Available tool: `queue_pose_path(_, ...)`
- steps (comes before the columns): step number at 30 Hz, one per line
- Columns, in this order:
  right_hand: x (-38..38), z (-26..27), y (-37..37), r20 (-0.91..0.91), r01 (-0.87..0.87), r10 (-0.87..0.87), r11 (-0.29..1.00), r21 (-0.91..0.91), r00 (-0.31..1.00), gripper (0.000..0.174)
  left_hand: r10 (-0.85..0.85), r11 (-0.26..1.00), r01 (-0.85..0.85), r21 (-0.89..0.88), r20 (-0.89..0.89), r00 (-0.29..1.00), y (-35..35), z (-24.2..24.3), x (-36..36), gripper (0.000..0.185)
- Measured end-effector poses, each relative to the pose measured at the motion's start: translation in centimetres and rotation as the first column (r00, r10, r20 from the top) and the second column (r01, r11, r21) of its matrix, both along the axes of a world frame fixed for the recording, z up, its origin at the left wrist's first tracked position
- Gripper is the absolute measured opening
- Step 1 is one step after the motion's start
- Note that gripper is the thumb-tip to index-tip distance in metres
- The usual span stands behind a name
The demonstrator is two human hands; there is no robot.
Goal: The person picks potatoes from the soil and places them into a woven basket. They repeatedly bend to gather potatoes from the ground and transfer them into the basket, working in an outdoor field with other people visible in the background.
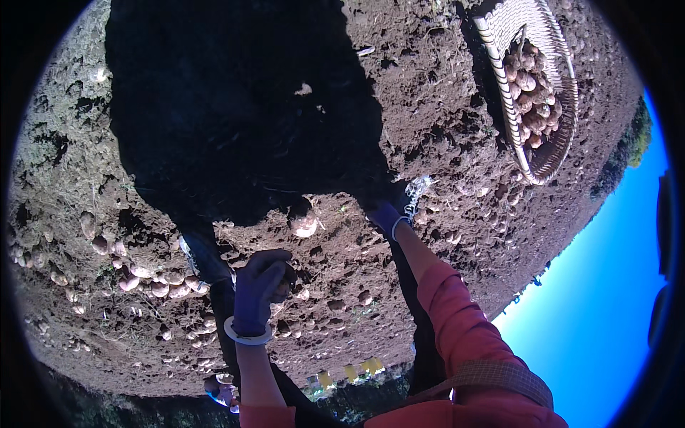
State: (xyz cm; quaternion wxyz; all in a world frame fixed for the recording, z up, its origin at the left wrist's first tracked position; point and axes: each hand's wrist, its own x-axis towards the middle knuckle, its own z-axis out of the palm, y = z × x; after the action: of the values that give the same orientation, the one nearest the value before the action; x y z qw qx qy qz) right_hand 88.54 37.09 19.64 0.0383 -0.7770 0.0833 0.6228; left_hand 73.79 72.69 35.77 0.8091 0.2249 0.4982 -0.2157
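Observation:
My left hand [262, 291], in a purple glove with a white bangle at the wrist, is curled around a round, dirt-covered tuber [282, 290], likely a potato. Reaching down beside my leg, my right hand [384, 215] wears a similar glove and band; its fingers lie in dark shadow, so what they touch is hidden. Next to it on the soil is a tangle of white string or netting [417, 191]. Another large tuber [304, 224] rests on the soil between my hands, at the edge of my shadow.
A woven basket [504, 96] partly filled with tubers stands at the upper right. Several tubers [160, 289] lie in rows on the clods at left. Far off are yellow objects [350, 373] and another person [223, 392] near dark vegetation. My shadow covers the upper middle ground.

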Motion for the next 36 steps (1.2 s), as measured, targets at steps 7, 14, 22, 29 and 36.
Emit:
queue_pose_path(7, 17.8, 19.2, 0.0, -0.014, 0.613, -0.997, 0.036, 0.790, 0.076, 0.050, -0.076, 0.996, 0.077, -0.039, 0.022, 0.997, 0.8, 0.6, 1.4, 0.021)
queue_pose_path(14, 27.6, 17.4, 30.6, 0.741, -0.576, 0.057, 0.670, 0.469, 0.669, 0.089, 0.022, 0.999, -0.021, -0.030, 0.018, 1.000, 2.9, 1.1, -0.6, 0.021)
queue_pose_path(22, 27.1, 7.8, 46.4, 0.808, -0.707, 0.329, 0.692, 0.146, 0.489, 0.110, 0.207, 0.978, -0.207, -0.021, -0.017, 0.978, 5.3, 1.9, -2.1, 0.025)
queue_pose_path(29, 12.7, 8.4, 41.9, 0.489, -0.801, 0.636, 0.499, 0.330, 0.597, 0.092, 0.121, 0.993, -0.119, -0.022, 0.089, 0.989, 4.9, 1.5, -1.5, 0.022)
queue_pose_path(36, 10.2, 7.1, 49.5, 0.626, -0.895, 0.665, 0.150, 0.421, 0.406, 0.056, 0.218, 0.976, -0.213, -0.053, 0.104, 0.970, 5.5, 1.6, -1.9, 0.023)
